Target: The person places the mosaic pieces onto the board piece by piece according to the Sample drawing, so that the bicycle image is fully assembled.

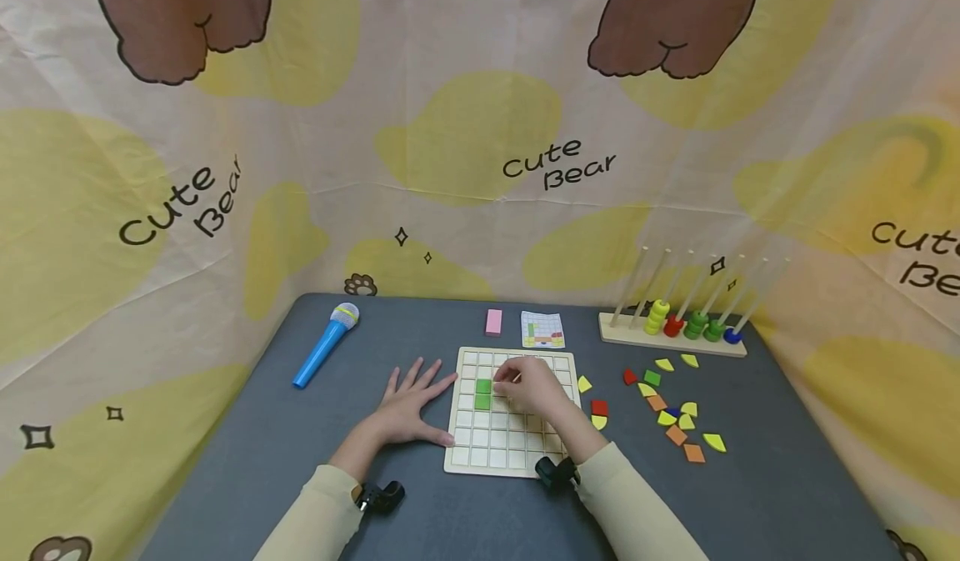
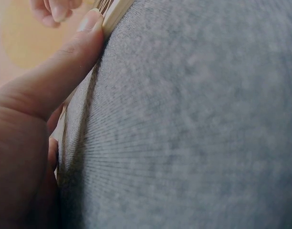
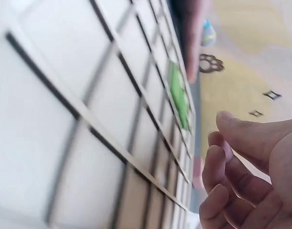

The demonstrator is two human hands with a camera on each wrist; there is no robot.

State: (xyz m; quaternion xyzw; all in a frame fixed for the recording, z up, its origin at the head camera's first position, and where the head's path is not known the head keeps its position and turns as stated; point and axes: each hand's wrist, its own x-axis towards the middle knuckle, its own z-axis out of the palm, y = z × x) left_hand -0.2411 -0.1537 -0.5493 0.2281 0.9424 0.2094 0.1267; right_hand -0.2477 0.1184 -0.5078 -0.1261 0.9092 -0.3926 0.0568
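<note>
A wooden grid board [image 1: 471,458] with white squares lies on the table. Two green square tiles [image 1: 483,401] sit one behind the other in its left half. My left hand [image 1: 405,407] is spread on the table at the board's left side, its thumb touching the edge; the left wrist view shows the thumb [image 2: 65,71] against that edge. Over the board, just right of the green tiles, is my right hand [image 1: 534,386]. In the right wrist view its fingers [image 3: 215,164] are loosely curled, thumb near the index fingertip, with nothing visible between them.
Behind the board lie a pink block [image 1: 493,322] and a printed pattern card [image 1: 542,330]. A blue toy microphone [image 1: 327,346] is at the left. A pegged bead rack [image 1: 672,335] stands back right, with several loose coloured pieces [image 1: 677,435] in front of it.
</note>
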